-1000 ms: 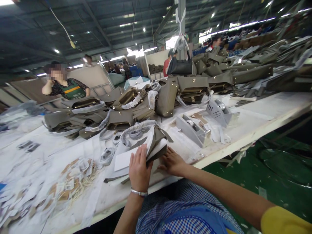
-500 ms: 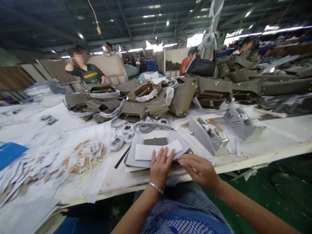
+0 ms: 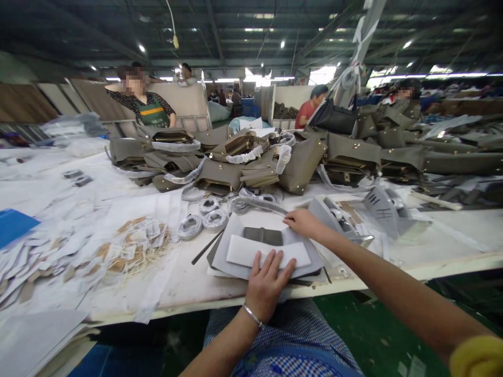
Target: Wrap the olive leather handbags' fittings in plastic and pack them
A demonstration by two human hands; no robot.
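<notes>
My left hand (image 3: 268,283) lies flat with spread fingers on a white foam strip (image 3: 251,253). Beneath the strip is a sheet of grey paper (image 3: 231,228), and a folded olive-brown leather piece (image 3: 262,236) shows above the strip's upper edge. My right hand (image 3: 305,224) is at the paper's far right corner, beside the end of a plastic-wrapped strap (image 3: 261,202). Its fingertips are pinched together; whether they hold the paper or the strap I cannot make out. A dark narrow strip (image 3: 207,247) sticks out left of the paper.
Wrapped strap coils (image 3: 190,226) lie beyond the paper. Heaped olive-brown handbags (image 3: 220,175) span the table's back. Grey holders (image 3: 383,209) stand at right; stringed tags (image 3: 135,246) and paper slips (image 3: 29,262) spread left. A person in a green apron (image 3: 155,111) stands across the table.
My right hand has moved up and away from the paper's near right side to its far right corner, its fingers now pinched. My left hand stays flat on the foam strip.
</notes>
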